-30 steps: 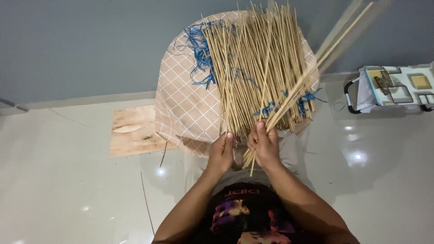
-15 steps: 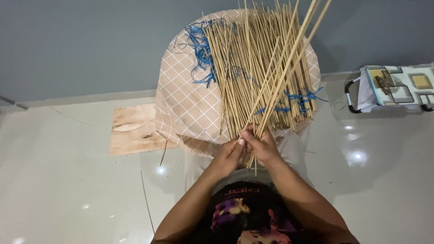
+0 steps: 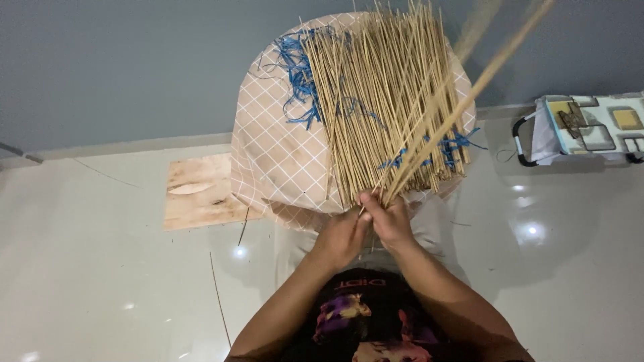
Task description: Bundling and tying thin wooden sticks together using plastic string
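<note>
Both hands are pinching thin sticks at the base of a fanned bundle.

The stick bundle (image 3: 386, 107) is lying on a checked peach cloth (image 3: 278, 147); the right hand (image 3: 389, 221) is gripping a few raised sticks (image 3: 469, 87), the left hand (image 3: 342, 234) is closing on the bundle's lower ends, and blue strings (image 3: 298, 74) are tangling among them.

Dry matt wooden sticks (image 3: 376, 114), frayed blue plastic twine (image 3: 298, 74), checked cloth cover (image 3: 282, 154), glossy tiled floor (image 3: 100, 268), rough plywood board (image 3: 198, 191).

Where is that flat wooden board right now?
In the head view the wooden board lies on the white floor, left of the checked cloth and against the wall's base.
</note>
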